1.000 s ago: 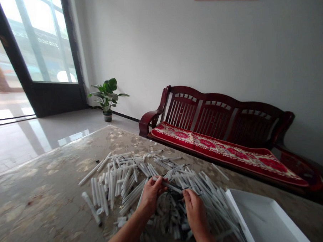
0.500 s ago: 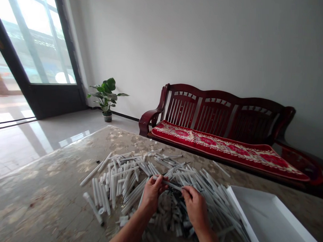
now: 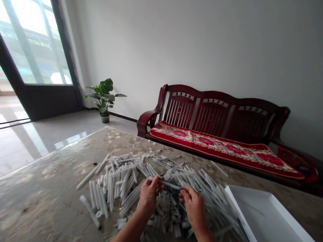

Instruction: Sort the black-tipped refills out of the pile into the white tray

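A slim whitish pen barrel (image 3: 169,185) is held level above the pile, spanning the gap between both hands. My left hand (image 3: 148,194) is closed round its left end, thumb on top. At the other end, the thumb and forefinger of my right hand (image 3: 194,205) pinch a dark, thin end piece, too small to make out clearly. Below and around the hands spreads a heap of white pen barrels (image 3: 208,189), with shorter white tubes (image 3: 116,183) on the left. Small white and black parts (image 3: 173,216) lie beneath the wrists, partly hidden by my forearms.
A white shallow box (image 3: 269,215) stands right of the heap on the flower-patterned tabletop (image 3: 48,198). A capped white pen (image 3: 90,212) lies at the near left. Beyond the table are a dark red wooden bench (image 3: 210,116), a potted plant (image 3: 105,97) and a glass door (image 3: 33,40).
The view has shifted slightly, so everything sits a little further left. Both hands keep nearly the same pose around the pen barrel.
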### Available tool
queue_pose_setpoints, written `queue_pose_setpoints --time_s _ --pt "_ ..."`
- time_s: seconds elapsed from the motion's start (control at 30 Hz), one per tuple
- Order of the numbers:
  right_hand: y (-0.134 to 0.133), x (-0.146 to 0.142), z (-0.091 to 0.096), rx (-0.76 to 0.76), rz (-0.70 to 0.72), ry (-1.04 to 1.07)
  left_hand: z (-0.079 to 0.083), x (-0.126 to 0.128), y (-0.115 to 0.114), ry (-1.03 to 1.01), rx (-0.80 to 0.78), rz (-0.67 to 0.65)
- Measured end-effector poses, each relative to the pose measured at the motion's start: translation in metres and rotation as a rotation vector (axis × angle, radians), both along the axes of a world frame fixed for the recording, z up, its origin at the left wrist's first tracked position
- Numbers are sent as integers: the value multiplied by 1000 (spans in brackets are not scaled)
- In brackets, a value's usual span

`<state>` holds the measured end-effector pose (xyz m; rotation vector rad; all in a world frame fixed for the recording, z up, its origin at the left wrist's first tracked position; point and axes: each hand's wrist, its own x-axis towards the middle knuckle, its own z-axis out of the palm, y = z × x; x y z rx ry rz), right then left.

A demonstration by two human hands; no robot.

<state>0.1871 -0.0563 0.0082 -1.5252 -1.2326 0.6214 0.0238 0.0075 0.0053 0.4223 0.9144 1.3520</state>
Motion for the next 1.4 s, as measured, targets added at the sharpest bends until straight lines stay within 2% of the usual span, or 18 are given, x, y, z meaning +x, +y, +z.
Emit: queue_pose_setpoints --time_s 0.13,0.37,0.53,0.67,0.87,0.97,1.07,1.2,1.3,1.4 --pt "-1 -3 1 35 -7 72 0 0 1 10 -2 12" --pt "-1 -6 11 -11 15 83 -2 3 -3 -10 29 -28" --pt "0 -3 11 -43 43 99 -1 3 -3 -34 25 -22" --pt "-3 9 10 -15 -57 10 3 -4 1 -29 26 33" --pt "-10 43 9 36 -288 -147 14 -20 7 -54 78 214" --pt "-12 54 5 5 -331 -155 17 -23 7 -89 65 255" --pt "-12 58 -2 -19 -333 -129 17 -21 5 -141 72 224" --pt "-12 50 -10 50 -317 -37 15 -13 0 -201 81 126" --pt "-9 31 -9 96 -247 17 14 -6 -6 -201 66 38" --pt "-3 5 -3 131 -174 -24 15 -1 -13 -153 79 -119"
